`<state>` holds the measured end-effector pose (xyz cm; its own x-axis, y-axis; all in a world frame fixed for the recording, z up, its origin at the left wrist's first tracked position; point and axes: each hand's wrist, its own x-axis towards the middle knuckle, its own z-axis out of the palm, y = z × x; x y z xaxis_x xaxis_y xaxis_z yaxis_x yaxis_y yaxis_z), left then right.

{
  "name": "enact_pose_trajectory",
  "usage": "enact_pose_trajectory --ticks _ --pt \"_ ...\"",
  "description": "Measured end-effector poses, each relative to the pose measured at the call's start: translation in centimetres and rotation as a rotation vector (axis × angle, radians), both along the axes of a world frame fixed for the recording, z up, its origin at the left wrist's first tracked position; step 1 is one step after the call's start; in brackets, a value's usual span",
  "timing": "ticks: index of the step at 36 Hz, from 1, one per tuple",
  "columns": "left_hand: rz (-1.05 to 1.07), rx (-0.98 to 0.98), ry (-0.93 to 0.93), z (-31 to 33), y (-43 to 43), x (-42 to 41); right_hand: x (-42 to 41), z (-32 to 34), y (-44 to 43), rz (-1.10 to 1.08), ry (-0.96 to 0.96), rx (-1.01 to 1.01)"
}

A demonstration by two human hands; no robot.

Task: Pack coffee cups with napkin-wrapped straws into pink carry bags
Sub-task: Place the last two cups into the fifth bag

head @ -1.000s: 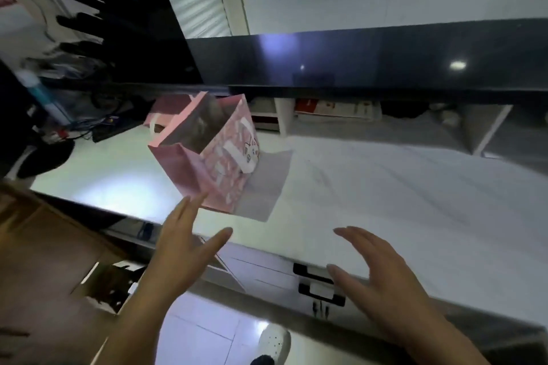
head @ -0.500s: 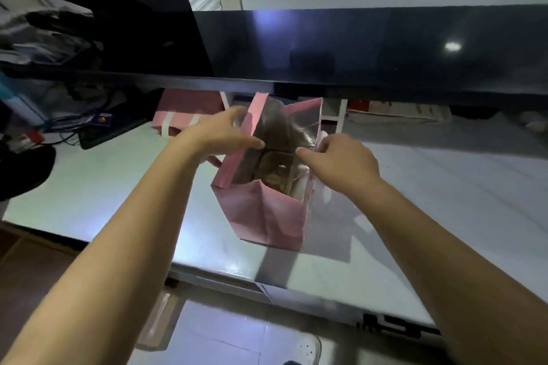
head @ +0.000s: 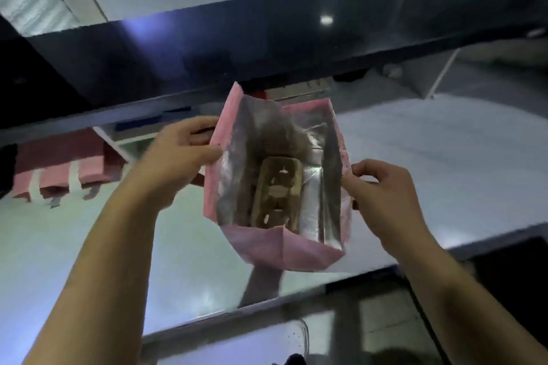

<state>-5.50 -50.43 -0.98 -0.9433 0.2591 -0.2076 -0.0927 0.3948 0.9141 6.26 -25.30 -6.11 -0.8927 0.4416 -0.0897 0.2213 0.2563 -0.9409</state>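
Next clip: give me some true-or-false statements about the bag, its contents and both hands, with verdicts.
1. The silver-lined pink paper carry bag is open at the top. True.
2. The left hand pinches the bag's left rim. True.
3. The right hand lies flat on the white countertop. False: it pinches the bag's right rim.
4. A coffee cup stands inside the bag. False: no cup shows, only a brown cardboard insert at the bottom.
5. More flat pink bags lie at the far left. True.
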Motion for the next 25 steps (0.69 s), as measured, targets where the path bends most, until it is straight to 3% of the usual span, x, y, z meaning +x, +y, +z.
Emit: enact_pose_trajectory --ticks 9,19,25 --pt "-0.496 0.151 -0.109 -0.1 22.8 5.5 15.8 0.4 14.6 -0.514 0.031 -0.290" --pt "-0.914 0.206 -0.137 -0.5 47.2 19.2 34.4 0.8 28.5 -1.071 0.147 -0.200" --pt "-1.108 0.189 -0.137 -1.1 58.1 27.6 43.1 -0.2 35.5 -1.207 0.266 -0.189"
